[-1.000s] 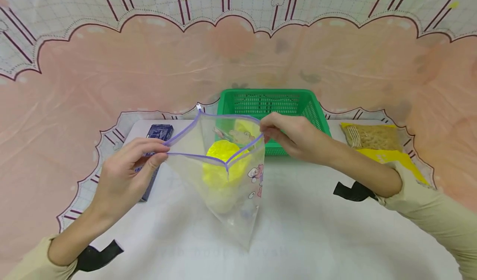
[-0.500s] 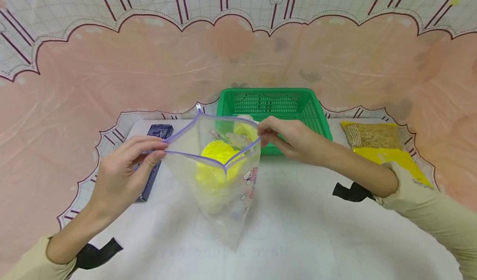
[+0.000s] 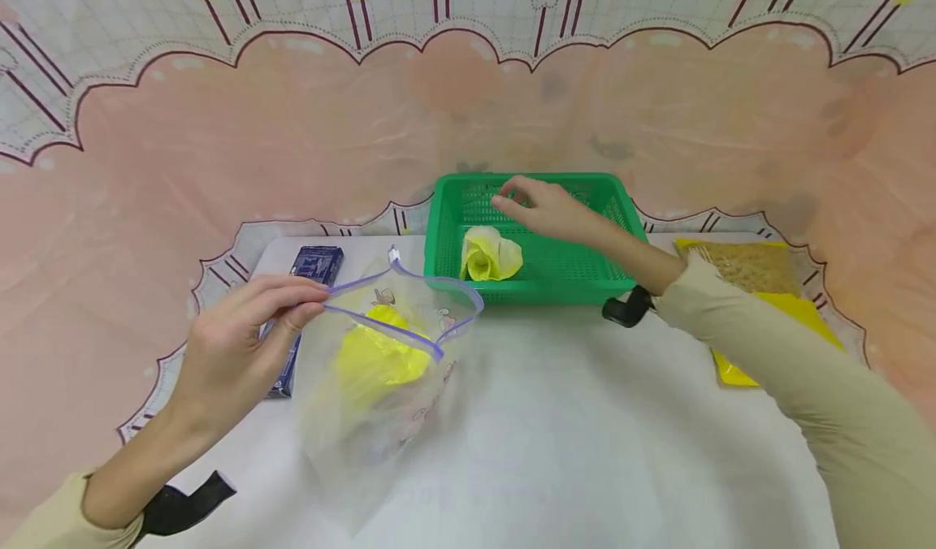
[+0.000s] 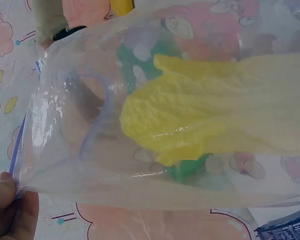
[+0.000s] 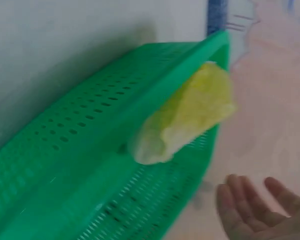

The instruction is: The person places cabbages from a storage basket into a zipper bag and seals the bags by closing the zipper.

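My left hand (image 3: 234, 350) pinches one side of the purple rim of a clear zip bag (image 3: 366, 439), printed with cartoon figures. The bag's mouth gapes, and a white slider sits at its far corner. Inside lies a yellow, leafy napa cabbage (image 4: 190, 110), its pale end toward the bag's bottom. Over the green basket (image 3: 556, 291) hovers my right hand (image 3: 548, 208), fingers loosely bent and holding nothing. A second small napa cabbage (image 3: 488, 258) lies at the basket's left side. In the right wrist view, the fingers (image 5: 240, 205) are apart from this cabbage.
A dark blue box (image 3: 318, 263) lies left of the bag, partly behind my left hand. On the right, a yellow packet (image 3: 753, 269) with tan contents is partly covered by my right sleeve (image 3: 753, 330). A patterned cloth backdrop (image 3: 329, 135) rises behind the white table.
My right hand has let go of the bag's rim and moved up over the basket. The bag's free side has dropped and swung left, and the basket's cabbage is now in plain sight.
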`<act>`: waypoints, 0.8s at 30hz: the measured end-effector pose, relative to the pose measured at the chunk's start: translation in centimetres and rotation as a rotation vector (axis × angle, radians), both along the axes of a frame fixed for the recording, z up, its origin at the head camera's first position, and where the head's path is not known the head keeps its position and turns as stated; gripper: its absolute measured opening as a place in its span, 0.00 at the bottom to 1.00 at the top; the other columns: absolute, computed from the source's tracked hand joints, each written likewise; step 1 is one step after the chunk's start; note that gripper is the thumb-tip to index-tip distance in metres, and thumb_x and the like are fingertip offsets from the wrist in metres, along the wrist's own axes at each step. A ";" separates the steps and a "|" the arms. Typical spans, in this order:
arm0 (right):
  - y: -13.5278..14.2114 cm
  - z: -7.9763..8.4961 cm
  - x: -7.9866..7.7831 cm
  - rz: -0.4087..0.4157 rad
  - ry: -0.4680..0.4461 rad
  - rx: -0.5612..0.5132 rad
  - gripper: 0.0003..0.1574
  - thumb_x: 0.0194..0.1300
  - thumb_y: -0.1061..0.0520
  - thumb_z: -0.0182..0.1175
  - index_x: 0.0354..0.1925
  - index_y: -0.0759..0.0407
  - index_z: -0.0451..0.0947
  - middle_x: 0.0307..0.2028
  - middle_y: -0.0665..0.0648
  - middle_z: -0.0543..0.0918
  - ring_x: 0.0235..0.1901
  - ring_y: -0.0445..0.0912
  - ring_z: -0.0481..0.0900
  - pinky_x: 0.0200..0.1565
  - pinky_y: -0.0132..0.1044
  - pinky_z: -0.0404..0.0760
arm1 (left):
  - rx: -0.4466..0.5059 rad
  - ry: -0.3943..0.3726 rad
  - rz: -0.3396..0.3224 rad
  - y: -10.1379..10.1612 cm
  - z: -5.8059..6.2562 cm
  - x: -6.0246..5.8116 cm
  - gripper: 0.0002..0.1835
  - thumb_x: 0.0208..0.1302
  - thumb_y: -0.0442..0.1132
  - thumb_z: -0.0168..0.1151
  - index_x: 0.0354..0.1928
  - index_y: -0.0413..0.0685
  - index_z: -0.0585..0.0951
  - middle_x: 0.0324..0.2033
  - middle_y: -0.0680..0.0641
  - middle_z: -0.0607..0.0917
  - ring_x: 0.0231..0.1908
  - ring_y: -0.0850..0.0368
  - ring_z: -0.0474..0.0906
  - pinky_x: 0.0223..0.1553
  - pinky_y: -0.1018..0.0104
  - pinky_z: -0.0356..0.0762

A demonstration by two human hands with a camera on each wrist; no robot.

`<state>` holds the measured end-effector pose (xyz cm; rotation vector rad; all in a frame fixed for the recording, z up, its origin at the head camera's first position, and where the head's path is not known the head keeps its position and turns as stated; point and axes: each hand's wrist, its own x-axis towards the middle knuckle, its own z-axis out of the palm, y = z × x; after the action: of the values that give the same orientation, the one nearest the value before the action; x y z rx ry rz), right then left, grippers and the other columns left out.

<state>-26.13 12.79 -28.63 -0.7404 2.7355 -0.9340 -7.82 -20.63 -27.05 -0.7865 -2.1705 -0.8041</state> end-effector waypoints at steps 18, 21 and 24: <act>-5.4 -5.9 -6.1 -0.082 -0.683 0.288 0.54 0.67 0.23 0.34 0.77 0.49 0.35 0.71 0.61 0.57 0.57 0.52 0.71 0.56 0.48 0.77 | 0.006 -0.018 -0.052 0.3 -0.1 0.1 0.05 0.62 0.32 0.65 0.39 0.40 0.86 0.35 0.48 0.87 0.42 0.71 0.79 0.46 0.88 0.73; -5.9 -6.2 -6.0 -0.097 -0.648 0.268 0.53 0.69 0.28 0.41 0.77 0.51 0.34 0.76 0.61 0.45 0.67 0.53 0.60 0.65 0.50 0.69 | 0.005 -0.022 -0.052 0.3 -0.1 0.1 0.06 0.58 0.28 0.66 0.39 0.40 0.86 0.36 0.47 0.88 0.42 0.72 0.80 0.47 0.87 0.74; -6.2 -6.7 -6.2 -0.110 -0.625 0.223 0.53 0.70 0.34 0.46 0.77 0.55 0.34 0.77 0.61 0.40 0.72 0.55 0.53 0.70 0.50 0.62 | 0.004 -0.030 -0.053 0.2 -0.1 0.2 0.09 0.56 0.25 0.67 0.39 0.40 0.86 0.36 0.47 0.88 0.43 0.72 0.80 0.46 0.88 0.74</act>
<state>-32.31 6.57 -35.35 -0.2057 2.2786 -0.7068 -7.67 -20.46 -27.15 -0.8379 -2.1821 -0.8512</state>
